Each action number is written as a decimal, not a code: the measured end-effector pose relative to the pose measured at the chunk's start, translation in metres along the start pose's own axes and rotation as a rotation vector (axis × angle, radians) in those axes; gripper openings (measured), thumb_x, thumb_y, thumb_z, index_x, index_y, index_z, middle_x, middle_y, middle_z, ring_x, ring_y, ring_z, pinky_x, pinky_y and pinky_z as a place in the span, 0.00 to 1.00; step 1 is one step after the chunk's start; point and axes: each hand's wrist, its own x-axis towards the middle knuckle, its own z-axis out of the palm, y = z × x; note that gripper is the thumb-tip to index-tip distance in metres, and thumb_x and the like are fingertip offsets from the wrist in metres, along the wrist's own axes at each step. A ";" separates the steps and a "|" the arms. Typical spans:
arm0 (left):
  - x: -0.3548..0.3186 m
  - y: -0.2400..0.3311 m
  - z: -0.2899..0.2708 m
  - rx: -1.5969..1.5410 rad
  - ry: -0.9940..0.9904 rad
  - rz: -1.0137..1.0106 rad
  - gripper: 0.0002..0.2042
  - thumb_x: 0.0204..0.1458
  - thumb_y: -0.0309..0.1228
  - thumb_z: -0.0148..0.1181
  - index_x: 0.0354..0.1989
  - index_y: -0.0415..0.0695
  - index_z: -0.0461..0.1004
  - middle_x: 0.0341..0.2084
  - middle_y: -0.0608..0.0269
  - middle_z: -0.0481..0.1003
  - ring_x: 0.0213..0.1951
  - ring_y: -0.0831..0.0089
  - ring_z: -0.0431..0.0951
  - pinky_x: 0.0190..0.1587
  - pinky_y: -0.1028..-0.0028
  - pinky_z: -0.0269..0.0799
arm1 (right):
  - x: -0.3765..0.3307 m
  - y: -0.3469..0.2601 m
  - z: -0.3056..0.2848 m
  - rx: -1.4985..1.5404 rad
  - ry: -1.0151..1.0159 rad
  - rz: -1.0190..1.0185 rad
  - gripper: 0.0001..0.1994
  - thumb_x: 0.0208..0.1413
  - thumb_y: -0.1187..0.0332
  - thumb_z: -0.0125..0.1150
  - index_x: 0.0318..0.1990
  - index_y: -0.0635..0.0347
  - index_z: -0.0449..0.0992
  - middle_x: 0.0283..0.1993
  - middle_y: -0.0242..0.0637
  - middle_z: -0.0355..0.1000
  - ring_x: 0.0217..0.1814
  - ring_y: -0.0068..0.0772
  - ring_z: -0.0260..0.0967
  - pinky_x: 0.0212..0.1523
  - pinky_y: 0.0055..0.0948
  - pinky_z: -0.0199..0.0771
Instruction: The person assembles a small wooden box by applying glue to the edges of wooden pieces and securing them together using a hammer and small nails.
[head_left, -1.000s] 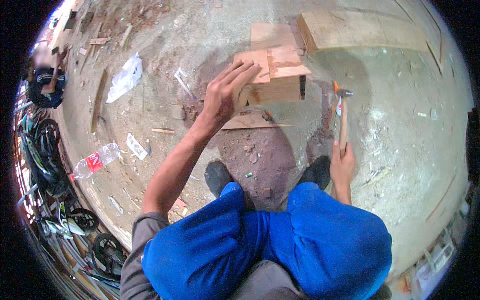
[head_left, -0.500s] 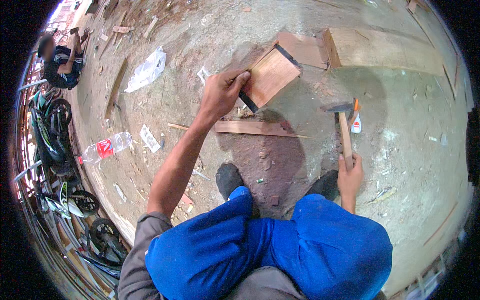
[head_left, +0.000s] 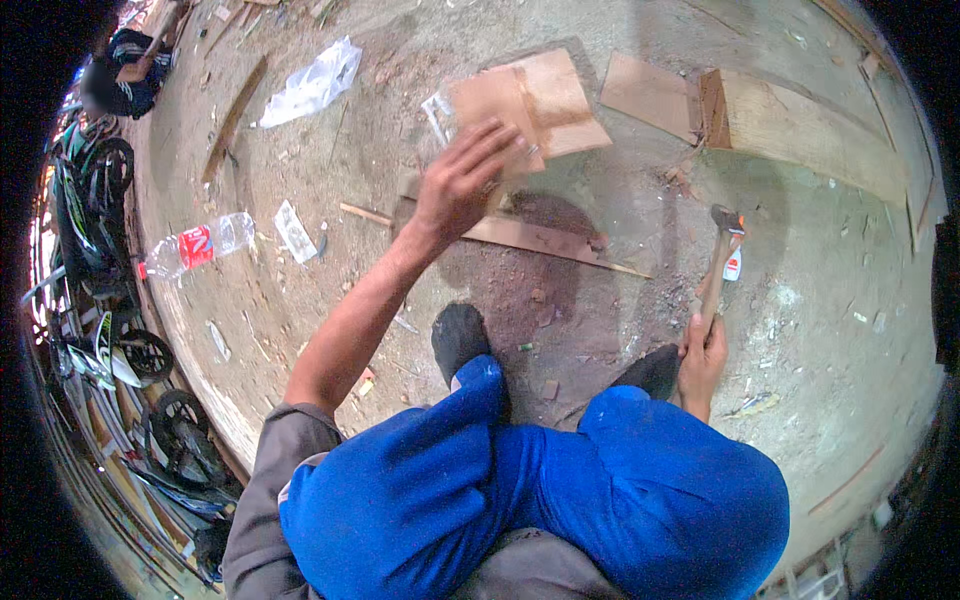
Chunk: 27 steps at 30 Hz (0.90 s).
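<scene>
My left hand (head_left: 460,188) reaches forward with its fingers stretched out over the near edge of a wooden piece made of joined boards (head_left: 556,100). The fingers overlap its left panel, which is blurred; I cannot tell how firmly they touch. The thumb is hidden. My right hand (head_left: 703,365), beside my right knee, is wrapped round the wooden handle of a hammer (head_left: 713,275). The hammer's dark head points away from me. Just behind it stands or lies a small white bottle with an orange top (head_left: 734,262).
A thin wooden strip (head_left: 540,238) lies before my feet. To the right are a flat board (head_left: 650,95) and a long wooden block (head_left: 810,130). Leftward lie a plastic bottle (head_left: 205,246), a plastic bag (head_left: 312,84) and motorbikes (head_left: 85,200). Another person (head_left: 125,75) sits at far left.
The wooden piece has been turned and shows different faces. My left hand has gone from gripping its edge to lying over it with fingers extended. The hammer has tilted, its head turned.
</scene>
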 end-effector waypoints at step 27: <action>0.003 -0.027 0.005 -0.297 0.170 -0.122 0.20 0.59 0.31 0.63 0.61 0.42 0.77 0.62 0.45 0.72 0.71 0.49 0.64 0.76 0.48 0.51 | 0.003 -0.092 0.089 -0.269 -0.316 -0.598 0.17 0.71 0.56 0.52 0.41 0.63 0.73 0.24 0.47 0.70 0.26 0.50 0.70 0.27 0.48 0.67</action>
